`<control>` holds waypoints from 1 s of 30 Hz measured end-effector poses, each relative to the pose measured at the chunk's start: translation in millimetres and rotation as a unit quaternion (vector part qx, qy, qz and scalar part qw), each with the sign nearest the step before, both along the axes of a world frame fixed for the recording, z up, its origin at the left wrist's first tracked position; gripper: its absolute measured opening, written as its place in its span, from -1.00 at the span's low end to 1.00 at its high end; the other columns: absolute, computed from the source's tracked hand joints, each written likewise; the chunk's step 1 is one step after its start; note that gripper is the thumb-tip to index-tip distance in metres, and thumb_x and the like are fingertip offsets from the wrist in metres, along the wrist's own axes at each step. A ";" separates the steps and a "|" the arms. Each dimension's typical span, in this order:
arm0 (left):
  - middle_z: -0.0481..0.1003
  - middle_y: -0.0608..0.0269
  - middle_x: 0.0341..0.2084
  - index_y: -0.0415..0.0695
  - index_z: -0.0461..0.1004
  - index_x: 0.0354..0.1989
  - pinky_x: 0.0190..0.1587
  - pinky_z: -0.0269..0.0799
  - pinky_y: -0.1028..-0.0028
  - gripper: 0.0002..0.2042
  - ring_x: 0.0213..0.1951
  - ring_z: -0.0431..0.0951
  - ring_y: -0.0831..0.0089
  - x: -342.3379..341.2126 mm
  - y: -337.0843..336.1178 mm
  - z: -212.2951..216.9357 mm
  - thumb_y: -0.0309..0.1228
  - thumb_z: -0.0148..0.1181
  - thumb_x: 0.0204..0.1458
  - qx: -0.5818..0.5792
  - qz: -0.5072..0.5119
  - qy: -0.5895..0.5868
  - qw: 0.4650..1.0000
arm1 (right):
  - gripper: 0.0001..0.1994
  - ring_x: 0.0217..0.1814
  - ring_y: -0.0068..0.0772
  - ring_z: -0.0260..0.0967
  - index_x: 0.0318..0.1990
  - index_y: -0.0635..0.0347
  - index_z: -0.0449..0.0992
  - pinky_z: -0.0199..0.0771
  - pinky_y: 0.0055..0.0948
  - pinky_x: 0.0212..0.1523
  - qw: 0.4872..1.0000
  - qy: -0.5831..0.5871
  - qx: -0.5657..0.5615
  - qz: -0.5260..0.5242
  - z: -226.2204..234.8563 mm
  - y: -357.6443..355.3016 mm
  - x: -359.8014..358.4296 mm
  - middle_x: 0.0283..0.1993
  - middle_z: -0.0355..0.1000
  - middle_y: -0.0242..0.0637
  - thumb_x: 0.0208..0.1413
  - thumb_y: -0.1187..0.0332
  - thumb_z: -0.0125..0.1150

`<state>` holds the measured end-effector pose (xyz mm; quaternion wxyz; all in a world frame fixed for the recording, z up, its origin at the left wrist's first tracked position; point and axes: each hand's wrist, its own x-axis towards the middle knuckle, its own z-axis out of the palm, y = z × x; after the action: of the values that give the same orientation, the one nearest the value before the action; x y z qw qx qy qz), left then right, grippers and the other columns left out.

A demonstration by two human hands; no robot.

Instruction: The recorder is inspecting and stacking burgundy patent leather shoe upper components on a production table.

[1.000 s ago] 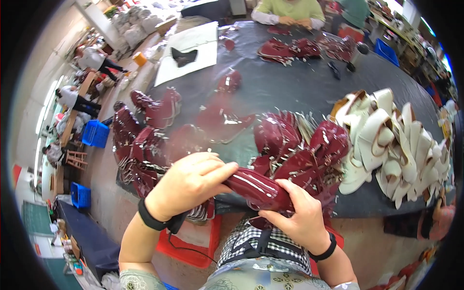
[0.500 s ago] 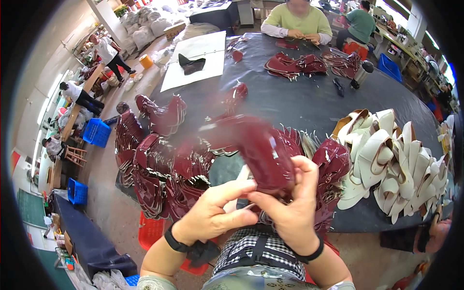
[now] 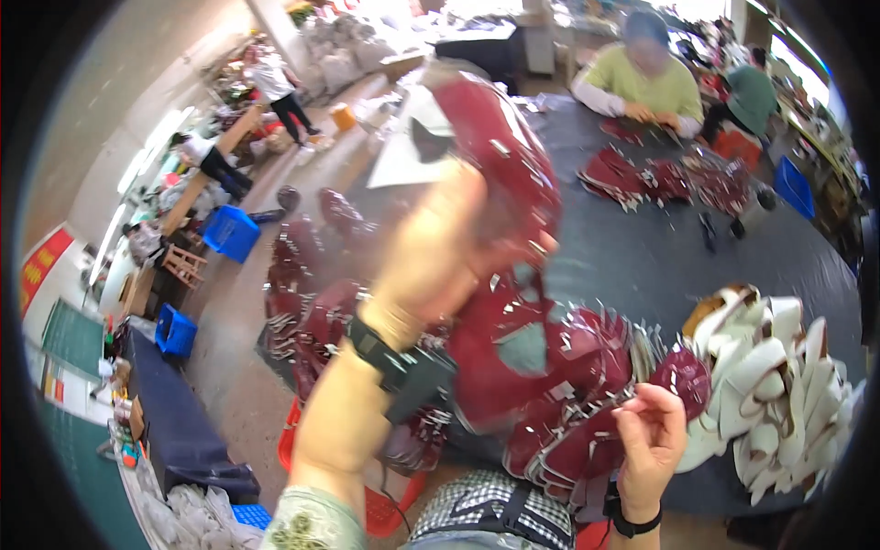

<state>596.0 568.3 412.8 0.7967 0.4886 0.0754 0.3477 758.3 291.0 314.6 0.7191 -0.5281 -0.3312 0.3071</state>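
My left hand, smeared by motion, is raised over the middle of the table and closed on a glossy dark red shoe upper. The piece hangs in a curve past my fingers; its lower end overlaps other red parts, so I cannot tell where it stops. Lower right, my right hand has its fingers curled and thumb and fingertips together, beside the edge of a stack of dark red uppers. What it pinches, if anything, is too small to make out. More red uppers lie left of my left arm.
White shoe uppers are heaped on the right of the dark table. Across it sits a person in light green, near further red pieces. A bottle stands far right. Blue crates are on the floor at left.
Both hands were together at the red upper; now they are apart. My left hand has swung up and forward with the upper, my right has moved right. The view has shifted.
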 end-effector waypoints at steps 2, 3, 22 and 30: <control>0.64 0.10 -0.03 -0.13 0.43 0.21 0.07 0.62 0.04 -0.58 -0.10 0.69 0.16 -9.4 31.8 7.3 -0.03 -0.05 0.49 0.058 0.039 0.039 0.997 | -0.66 -0.10 -0.59 0.52 0.10 0.35 0.56 0.53 -0.60 -0.03 0.998 -0.011 -0.064 0.005 11.7 2.0 -3.2 -0.10 0.54 -0.32 0.18 0.71 0.33; 0.64 0.10 -0.04 -0.11 0.47 0.20 0.07 0.60 0.00 -0.57 -0.14 0.69 0.20 -10.1 45.4 9.5 -0.01 -0.04 0.48 -0.074 -0.130 -0.051 0.987 | -0.67 -0.13 -0.57 0.53 0.09 0.33 0.58 0.53 -0.57 -0.06 0.995 -0.052 -0.075 0.026 8.4 3.4 -1.1 -0.13 0.55 -0.31 0.16 0.70 0.34; 0.59 0.37 0.01 0.12 0.40 0.36 -0.21 0.62 0.36 -0.52 -0.15 0.63 0.43 35.8 235.3 -196.1 0.06 0.13 0.39 -0.084 0.012 0.383 0.920 | -0.73 -0.14 -0.54 0.57 0.06 0.31 0.61 0.56 -0.52 -0.06 0.969 0.009 -0.237 0.073 -68.7 21.1 7.1 -0.18 0.58 -0.31 0.21 0.61 0.37; 0.58 0.41 -0.15 0.02 0.44 0.32 -0.34 0.52 0.49 -0.55 -0.34 0.57 0.56 67.1 262.4 -239.4 -0.01 0.13 0.40 -0.013 -0.066 0.494 0.867 | -0.77 -0.12 -0.54 0.53 0.06 0.26 0.61 0.52 -0.54 -0.10 0.960 0.010 -0.276 0.043 -66.4 26.4 0.8 -0.16 0.55 -0.35 0.27 0.56 0.34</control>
<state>663.0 830.7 173.4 0.6828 0.5897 0.4313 0.0060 759.0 317.3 248.3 0.5345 -0.6882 -0.2491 0.4226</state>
